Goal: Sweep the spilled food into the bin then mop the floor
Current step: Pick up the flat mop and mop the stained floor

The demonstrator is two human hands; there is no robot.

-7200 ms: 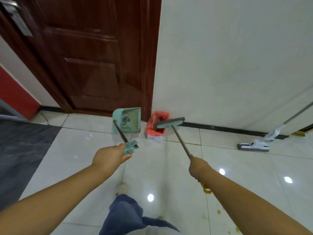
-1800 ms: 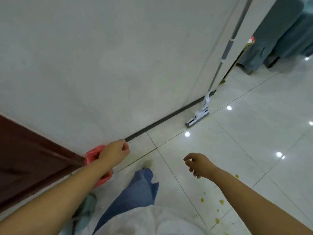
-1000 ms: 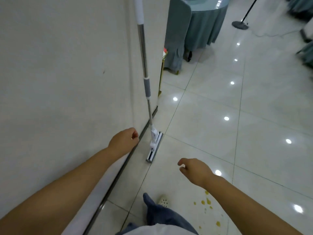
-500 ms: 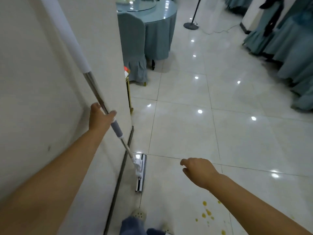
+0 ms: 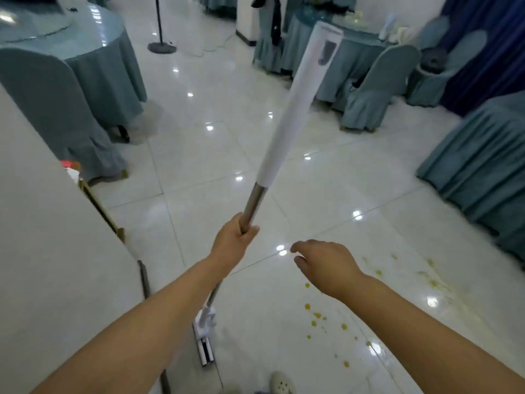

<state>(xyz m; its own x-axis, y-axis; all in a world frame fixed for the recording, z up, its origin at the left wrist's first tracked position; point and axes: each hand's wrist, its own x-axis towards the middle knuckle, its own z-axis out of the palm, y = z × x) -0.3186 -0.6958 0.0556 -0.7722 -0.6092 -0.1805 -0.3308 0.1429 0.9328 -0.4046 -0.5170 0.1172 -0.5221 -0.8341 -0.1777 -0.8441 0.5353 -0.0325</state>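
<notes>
I have the mop [image 5: 295,109] in my left grip [image 5: 235,240], fingers clamped round the bare metal shaft just below the white sleeve. The pole leans up and away from me toward the dining room. Its flat mop head [image 5: 206,351] rests on the floor [image 5: 216,172] near my shoe [image 5: 281,382], just beside the foot of the wall [image 5: 42,265] on my left. My right grip [image 5: 324,265] holds nothing. Its fingers are loosely curled and apart, hovering over the tiles between the pole and the spill and touching neither.

I read this as the opening of the mopping half. No broom, dustpan or bin shows in this view, so I cannot tell from here how the sweep went. What I can see is that the floor is not clean. Small yellow crumbs [image 5: 315,315] lie scattered on the tiles to the right of the mop head, and a fainter yellowish smear [image 5: 434,280] runs further right. The mop head is apart from all of it and no wet track shows on the tiles, so I judge that none of the mopping proper is done. What remains is to put the second grip on the pole, bring the head across to the crumbs and smear, and work that whole patch.
</notes>
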